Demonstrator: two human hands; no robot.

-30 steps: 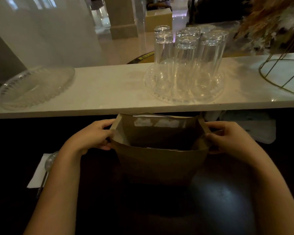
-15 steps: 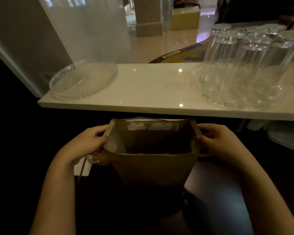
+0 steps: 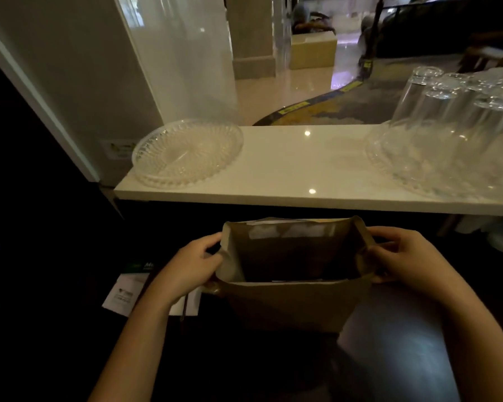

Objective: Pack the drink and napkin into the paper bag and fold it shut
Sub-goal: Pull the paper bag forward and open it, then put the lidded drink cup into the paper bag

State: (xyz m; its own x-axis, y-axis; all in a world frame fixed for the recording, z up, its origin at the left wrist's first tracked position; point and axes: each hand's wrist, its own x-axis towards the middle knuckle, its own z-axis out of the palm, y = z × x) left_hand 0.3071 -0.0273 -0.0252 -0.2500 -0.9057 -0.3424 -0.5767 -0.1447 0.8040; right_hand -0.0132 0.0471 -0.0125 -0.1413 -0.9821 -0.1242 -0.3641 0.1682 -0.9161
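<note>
hands grip the brown paper bag [image 3: 291, 303] by its two side folds, holding the mouth open as it stands upright on the dark table [image 3: 395, 338]. left hand [image 3: 186, 271] pinches the left gusset, fingers curled over the rim, forearm reaching up from below. right hand [image 3: 404, 256] closes on the right gusset likewise. inside is dim, perhaps something flat near the bottom. a white napkin [image 3: 125, 294] lies just beside the left wrist. above, a white counter [image 3: 302, 169] holds a glass plate [image 3: 186, 152] and upturned glasses [image 3: 453, 111].

one head-worn view looks forward and down, close over the dark counter [image 3: 404, 329].
</note>
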